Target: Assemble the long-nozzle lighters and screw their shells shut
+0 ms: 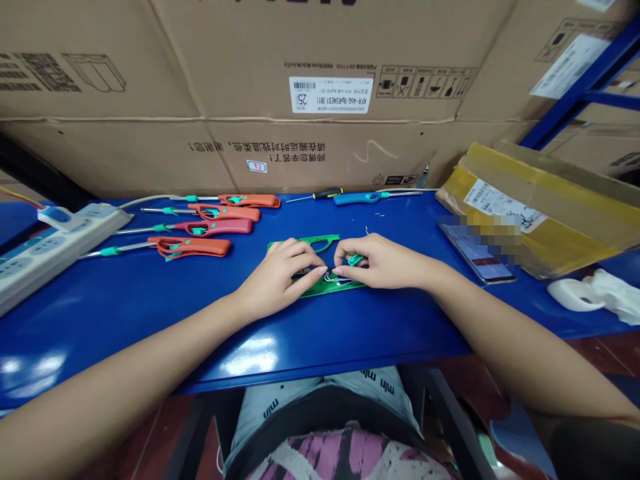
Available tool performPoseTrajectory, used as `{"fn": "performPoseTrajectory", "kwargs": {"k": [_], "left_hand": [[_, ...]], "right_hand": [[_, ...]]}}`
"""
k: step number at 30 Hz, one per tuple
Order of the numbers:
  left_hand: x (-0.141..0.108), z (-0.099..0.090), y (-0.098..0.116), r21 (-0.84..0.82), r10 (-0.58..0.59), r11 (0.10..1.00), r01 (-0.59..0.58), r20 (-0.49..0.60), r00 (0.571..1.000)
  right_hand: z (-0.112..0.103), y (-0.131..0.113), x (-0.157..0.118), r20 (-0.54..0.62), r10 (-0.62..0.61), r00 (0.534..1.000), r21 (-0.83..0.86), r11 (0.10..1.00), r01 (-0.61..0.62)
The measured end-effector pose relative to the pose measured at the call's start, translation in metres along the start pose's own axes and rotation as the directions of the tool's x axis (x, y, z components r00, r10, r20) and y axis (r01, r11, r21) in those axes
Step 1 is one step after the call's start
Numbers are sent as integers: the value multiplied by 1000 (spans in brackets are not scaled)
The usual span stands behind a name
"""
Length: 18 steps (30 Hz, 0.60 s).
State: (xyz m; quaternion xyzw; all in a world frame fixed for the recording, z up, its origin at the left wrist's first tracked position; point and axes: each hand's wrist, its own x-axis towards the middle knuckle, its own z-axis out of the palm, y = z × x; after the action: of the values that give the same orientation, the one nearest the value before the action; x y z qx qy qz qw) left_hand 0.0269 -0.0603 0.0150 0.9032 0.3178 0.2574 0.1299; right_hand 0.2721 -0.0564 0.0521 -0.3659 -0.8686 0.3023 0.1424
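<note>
Green plastic casing pieces (330, 287) lie on the blue table (240, 327), partly under both hands. My left hand (287, 270) rests over their left side, thumb and index finger meeting near thin white wires (329, 276). From the right, my right hand (367, 263) pinches at the same wires, its fingertips close to those of the left. A small green part (355, 260) shows at the curled fingers of my right hand. What the fingertips of each hand grip is too small to name.
Several orange and red lighters (200, 247) lie at the left by a white power strip (65, 247). Behind are a blue lighter (357, 198), a screwdriver (327, 193) and large cardboard (250, 80). A phone (475, 253), taped box (540, 207) and white roll (575, 295) stand right.
</note>
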Motion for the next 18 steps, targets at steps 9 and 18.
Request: {"fn": "performPoseTrajectory", "kwargs": {"k": [9,18], "left_hand": [[2,-1,6,-129,-16,992,8,-61,998],[2,-2,12,-165,10,986,-29,-110,994]], "right_hand": [[-14,3,-6,43,116,992,-61,992,-114],[-22,3,-10,291,3,957,-62,998,16]]}}
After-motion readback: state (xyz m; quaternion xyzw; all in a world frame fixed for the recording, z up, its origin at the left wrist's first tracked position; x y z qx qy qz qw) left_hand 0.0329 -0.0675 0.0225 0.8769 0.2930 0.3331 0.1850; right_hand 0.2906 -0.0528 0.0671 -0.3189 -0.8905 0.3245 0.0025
